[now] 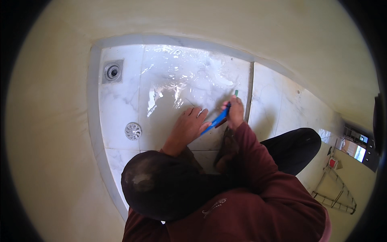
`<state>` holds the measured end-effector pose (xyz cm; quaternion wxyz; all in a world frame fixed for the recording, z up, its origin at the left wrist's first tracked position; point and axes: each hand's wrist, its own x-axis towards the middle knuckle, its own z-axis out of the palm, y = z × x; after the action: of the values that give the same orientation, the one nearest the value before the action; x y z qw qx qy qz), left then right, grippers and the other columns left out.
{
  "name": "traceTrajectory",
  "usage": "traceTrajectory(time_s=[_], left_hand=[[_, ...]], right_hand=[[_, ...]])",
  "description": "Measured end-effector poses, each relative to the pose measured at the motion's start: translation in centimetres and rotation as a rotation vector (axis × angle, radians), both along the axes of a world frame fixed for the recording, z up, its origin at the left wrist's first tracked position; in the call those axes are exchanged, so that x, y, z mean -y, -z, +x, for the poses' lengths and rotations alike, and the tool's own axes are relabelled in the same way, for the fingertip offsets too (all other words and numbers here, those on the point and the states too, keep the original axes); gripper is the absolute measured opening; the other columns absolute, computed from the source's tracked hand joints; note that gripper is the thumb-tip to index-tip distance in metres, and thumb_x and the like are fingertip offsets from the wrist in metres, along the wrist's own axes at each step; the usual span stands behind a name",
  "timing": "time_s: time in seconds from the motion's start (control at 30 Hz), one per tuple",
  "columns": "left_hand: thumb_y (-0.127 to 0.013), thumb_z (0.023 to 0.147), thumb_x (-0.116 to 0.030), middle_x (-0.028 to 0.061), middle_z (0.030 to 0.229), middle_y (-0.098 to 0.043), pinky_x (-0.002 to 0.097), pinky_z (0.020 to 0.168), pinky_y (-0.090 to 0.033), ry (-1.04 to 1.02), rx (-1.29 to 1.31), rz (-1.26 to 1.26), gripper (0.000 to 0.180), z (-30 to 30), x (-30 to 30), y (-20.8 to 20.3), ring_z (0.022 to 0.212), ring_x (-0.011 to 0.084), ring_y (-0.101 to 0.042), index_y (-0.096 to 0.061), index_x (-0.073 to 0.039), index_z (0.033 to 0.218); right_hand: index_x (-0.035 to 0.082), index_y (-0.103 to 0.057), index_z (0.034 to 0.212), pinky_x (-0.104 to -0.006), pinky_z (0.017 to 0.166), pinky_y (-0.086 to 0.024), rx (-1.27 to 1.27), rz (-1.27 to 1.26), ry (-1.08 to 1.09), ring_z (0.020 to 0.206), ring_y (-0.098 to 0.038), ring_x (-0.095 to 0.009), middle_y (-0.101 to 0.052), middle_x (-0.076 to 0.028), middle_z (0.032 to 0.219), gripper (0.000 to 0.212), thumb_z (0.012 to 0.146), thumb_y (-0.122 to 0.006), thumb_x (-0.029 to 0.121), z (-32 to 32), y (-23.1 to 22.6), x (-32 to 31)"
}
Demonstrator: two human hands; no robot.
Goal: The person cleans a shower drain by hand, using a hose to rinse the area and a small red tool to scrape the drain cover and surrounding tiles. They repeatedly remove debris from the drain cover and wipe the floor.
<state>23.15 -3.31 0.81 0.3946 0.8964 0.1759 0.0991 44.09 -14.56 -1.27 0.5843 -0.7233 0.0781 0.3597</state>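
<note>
Blue tool [219, 118] is grasped by the right hand [235, 113], presumably for control, well inside the left edge of the tile floor [115, 99]. Left hand [187, 125]: fingers extended alongside; grip cannot be told.

Left hand [187, 128] splayed, right hand [234, 112] curled

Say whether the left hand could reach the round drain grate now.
Likely yes: only white floor tile shows between the left hand and the round drain grate, and nothing covers the grate. Whether that hand touches the blue strip is unclear.
</note>
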Motion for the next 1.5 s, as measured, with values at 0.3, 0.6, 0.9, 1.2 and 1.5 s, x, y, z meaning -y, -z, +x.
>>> traceTrajectory(time_s=[0.3, 0.6, 0.9, 1.2, 1.5], left_hand=[[-0.064, 0.103, -0.028, 0.0090, 0.155, -0.056, 0.0501, 0.127, -0.032, 0.279, 0.181, 0.289, 0.047, 3.0, 2.6, 5.4, 0.148, 0.0310, -0.048, -0.062, -0.009, 0.146], [-0.055, 0.106, -0.045, 0.0009, 0.167, -0.046, 0.0482, 0.134, -0.020, 0.350, 0.086, 0.391, 0.060, 9.8, 2.9, 6.8, 0.158, 0.0236, -0.035, -0.052, -0.016, 0.158], [-0.050, 0.108, -0.052, 0.0003, 0.172, -0.040, 0.0477, 0.135, -0.016, 0.338, 0.083, 0.407, 0.062, 15.4, 0.1, 8.4, 0.161, 0.0239, -0.029, -0.048, -0.021, 0.162], [-0.056, 0.106, -0.049, 0.0029, 0.168, -0.046, 0.0495, 0.132, -0.022, 0.076, 0.123, 0.450, 0.061, 17.0, -6.6, 10.1, 0.158, 0.0265, -0.036, -0.053, -0.020, 0.159], [-0.063, 0.102, -0.035, 0.0190, 0.153, -0.057, 0.0560, 0.128, -0.029, 0.160, 0.145, 0.460, 0.049, 14.1, 0.5, 4.9, 0.149, 0.0357, -0.045, -0.066, 0.001, 0.136]], right_hand=[[0.010, -0.059, 0.128, -0.0282, 0.046, -0.040, 0.202, -0.345, -0.312, 0.052, -0.046, -0.009, -0.061, -0.006, 0.083, 0.028, 0.114, -0.048, 0.032, 18.0, -6.2, 6.4], [0.017, -0.062, 0.135, -0.0248, 0.044, -0.028, 0.170, -0.462, -0.575, 0.048, -0.036, -0.004, -0.058, 0.000, 0.076, 0.027, 0.115, -0.051, 0.032, 20.8, -5.7, 5.1], [0.021, -0.064, 0.143, -0.0228, 0.048, -0.033, 0.196, -0.304, -0.699, 0.053, -0.042, -0.004, -0.061, 0.002, 0.080, 0.032, 0.116, -0.051, 0.031, 18.3, -3.9, 2.8], [0.020, -0.068, 0.140, -0.0258, 0.064, -0.044, 0.305, -0.344, -0.933, 0.070, -0.052, -0.009, -0.058, 0.003, 0.085, 0.035, 0.111, -0.061, 0.039, 13.2, -4.5, -0.3], [0.007, -0.054, 0.128, -0.0396, 0.057, -0.052, 0.458, -0.774, -0.614, 0.059, -0.063, -0.020, -0.068, -0.014, 0.079, 0.025, 0.109, -0.055, 0.024, 13.3, -8.1, 6.8]])
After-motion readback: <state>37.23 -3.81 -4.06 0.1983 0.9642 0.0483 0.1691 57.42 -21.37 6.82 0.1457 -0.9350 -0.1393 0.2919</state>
